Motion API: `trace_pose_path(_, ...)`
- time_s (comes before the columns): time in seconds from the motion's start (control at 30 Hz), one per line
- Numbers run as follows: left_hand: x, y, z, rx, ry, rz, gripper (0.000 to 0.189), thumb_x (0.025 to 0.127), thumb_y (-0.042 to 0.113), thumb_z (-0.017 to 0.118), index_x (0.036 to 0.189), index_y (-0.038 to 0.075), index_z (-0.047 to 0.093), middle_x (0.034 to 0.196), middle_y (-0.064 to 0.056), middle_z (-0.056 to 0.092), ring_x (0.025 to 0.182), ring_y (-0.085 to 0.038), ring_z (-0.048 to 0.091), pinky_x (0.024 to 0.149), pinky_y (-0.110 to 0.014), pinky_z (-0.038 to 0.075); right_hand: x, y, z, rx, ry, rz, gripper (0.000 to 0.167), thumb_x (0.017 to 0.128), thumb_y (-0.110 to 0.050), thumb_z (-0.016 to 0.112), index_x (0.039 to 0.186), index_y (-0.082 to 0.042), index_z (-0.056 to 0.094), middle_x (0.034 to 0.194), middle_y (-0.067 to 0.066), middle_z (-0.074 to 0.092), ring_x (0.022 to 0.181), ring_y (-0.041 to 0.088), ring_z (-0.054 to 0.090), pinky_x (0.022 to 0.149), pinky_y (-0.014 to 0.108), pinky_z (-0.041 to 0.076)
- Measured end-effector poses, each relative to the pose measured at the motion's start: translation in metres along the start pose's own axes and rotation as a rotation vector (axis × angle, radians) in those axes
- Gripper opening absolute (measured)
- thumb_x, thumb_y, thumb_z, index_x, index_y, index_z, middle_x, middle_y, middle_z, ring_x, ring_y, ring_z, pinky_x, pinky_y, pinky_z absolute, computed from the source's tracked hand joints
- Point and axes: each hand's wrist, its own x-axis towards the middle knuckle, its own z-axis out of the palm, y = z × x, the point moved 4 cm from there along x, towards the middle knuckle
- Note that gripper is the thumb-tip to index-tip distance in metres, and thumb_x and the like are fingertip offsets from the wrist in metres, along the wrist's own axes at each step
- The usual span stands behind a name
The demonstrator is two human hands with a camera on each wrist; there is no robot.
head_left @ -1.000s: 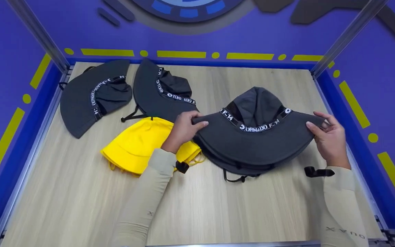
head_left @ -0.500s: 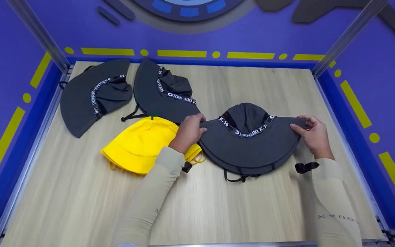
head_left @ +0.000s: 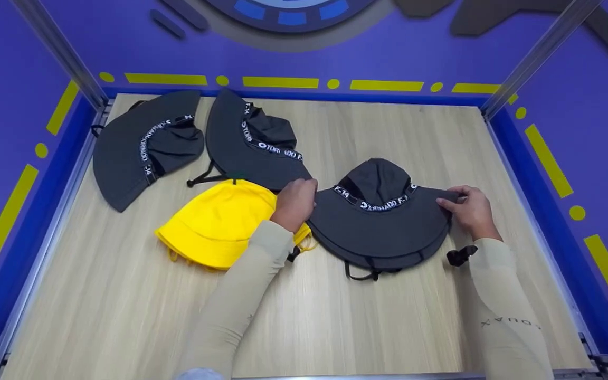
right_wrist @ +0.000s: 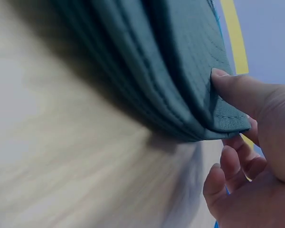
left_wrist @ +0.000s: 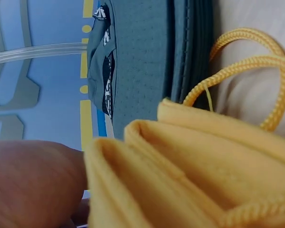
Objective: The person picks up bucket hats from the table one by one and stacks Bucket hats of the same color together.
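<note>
A dark grey sun hat [head_left: 378,227], folded with its crown upward, lies on another dark brim on the right half of the table. At its right brim corner my right hand [head_left: 473,211] pinches the cloth; the right wrist view shows the thumb [right_wrist: 232,85] on top of the brim [right_wrist: 190,61]. My left hand [head_left: 294,205] holds the left brim corner, its fingertips mostly hidden. Beneath and beside the left wrist lies a yellow hat [head_left: 219,227], whose folded edge [left_wrist: 180,161] covers part of the left wrist view.
Two more folded dark grey hats lie at the back left: one hat [head_left: 119,153] at the corner, another hat [head_left: 230,142] nearer the middle, touching the yellow one. A black chin cord [head_left: 359,277] sticks out in front of the stack. Blue walls [head_left: 304,58] enclose the wooden table [head_left: 335,327].
The top grey hat has come down onto the dark brim below it. My right hand has moved left and slightly down with its corner; my left hand has shifted a little right.
</note>
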Motion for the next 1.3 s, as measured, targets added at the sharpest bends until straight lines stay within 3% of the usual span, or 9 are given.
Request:
trace_pose_path(0.17, -0.001, 0.003, -0.001, 0.035, 0.000, -0.002, 0.028, 0.095, 0.019, 0.075, 0.122, 0.010, 0.070, 0.113, -0.011, 0.073, 0.104, -0.028, 0.071, 0.092, -0.041, 0.060, -0.002, -0.005, -0.001, -0.016, 0.016, -0.052, 0.056, 0.096, -0.030, 0.072, 0.138, 0.004, 0.057, 0.137, 0.031, 0.054, 0.124, 0.045, 0.054, 0.104, 0.054, 0.044)
trace_pose_path(0.37, -0.005, 0.008, -0.005, 0.065, 0.026, 0.004, 0.028, 0.098, 0.020, 0.071, 0.124, 0.011, 0.069, 0.113, -0.012, 0.072, 0.105, -0.030, 0.070, 0.093, -0.043, 0.059, -0.020, -0.052, 0.005, -0.101, 0.125, -0.282, 0.051, 0.090, -0.019, 0.077, 0.133, 0.003, 0.062, 0.144, 0.035, 0.047, 0.134, 0.056, 0.039, 0.113, 0.064, 0.031)
trace_pose_path(0.43, -0.005, 0.010, -0.007, 0.064, 0.040, 0.013, 0.025, 0.100, 0.019, 0.068, 0.123, 0.011, 0.070, 0.112, -0.012, 0.072, 0.104, -0.031, 0.069, 0.093, -0.044, 0.059, -0.031, -0.075, 0.016, -0.109, 0.093, -0.367, 0.050, 0.088, -0.020, 0.079, 0.130, 0.001, 0.065, 0.148, 0.034, 0.045, 0.138, 0.056, 0.036, 0.115, 0.065, 0.027)
trace_pose_path(0.53, -0.005, 0.012, -0.011, 0.060, 0.063, 0.025, 0.020, 0.100, 0.013, 0.065, 0.119, 0.010, 0.071, 0.109, -0.012, 0.072, 0.102, -0.032, 0.070, 0.091, -0.044, 0.059, -0.051, -0.106, 0.038, -0.150, -0.048, -0.435, 0.054, 0.088, -0.027, 0.080, 0.135, -0.006, 0.065, 0.159, 0.030, 0.035, 0.147, 0.055, 0.027, 0.118, 0.070, 0.023)
trace_pose_path(0.67, -0.002, 0.011, -0.014, 0.057, 0.087, 0.033, 0.017, 0.098, 0.006, 0.065, 0.112, 0.009, 0.072, 0.105, -0.013, 0.073, 0.099, -0.033, 0.071, 0.087, -0.045, 0.060, -0.075, -0.131, 0.070, -0.271, -0.234, -0.433, 0.070, 0.087, -0.045, 0.080, 0.148, -0.020, 0.056, 0.168, 0.023, 0.020, 0.151, 0.059, 0.014, 0.113, 0.080, 0.020)
trace_pose_path(0.77, 0.001, 0.009, -0.016, 0.053, 0.092, 0.025, 0.017, 0.099, 0.005, 0.063, 0.112, 0.010, 0.073, 0.105, -0.013, 0.073, 0.099, -0.033, 0.071, 0.086, -0.045, 0.060, -0.084, -0.137, 0.089, -0.351, -0.294, -0.413, 0.081, 0.085, -0.052, 0.079, 0.154, -0.027, 0.048, 0.170, 0.022, 0.013, 0.149, 0.065, 0.010, 0.109, 0.084, 0.018)
trace_pose_path(1.07, 0.013, 0.001, -0.021, 0.071, 0.013, 0.003, 0.024, 0.102, 0.011, 0.060, 0.122, 0.013, 0.073, 0.119, -0.014, 0.070, 0.109, -0.036, 0.066, 0.095, -0.050, 0.057, -0.089, -0.133, 0.109, -0.382, -0.368, -0.306, 0.089, 0.083, -0.057, 0.078, 0.159, -0.029, 0.040, 0.172, 0.022, 0.002, 0.151, 0.062, -0.002, 0.113, 0.083, 0.006)
trace_pose_path(1.3, 0.022, -0.008, -0.025, 0.136, -0.121, 0.010, 0.041, 0.104, 0.012, 0.056, 0.143, 0.022, 0.060, 0.151, -0.017, 0.045, 0.133, -0.047, 0.041, 0.110, -0.058, 0.040, -0.086, -0.135, 0.117, -0.384, -0.398, -0.272, 0.093, 0.080, -0.064, 0.078, 0.159, -0.032, 0.039, 0.173, 0.019, 0.001, 0.153, 0.058, -0.005, 0.115, 0.080, 0.003)
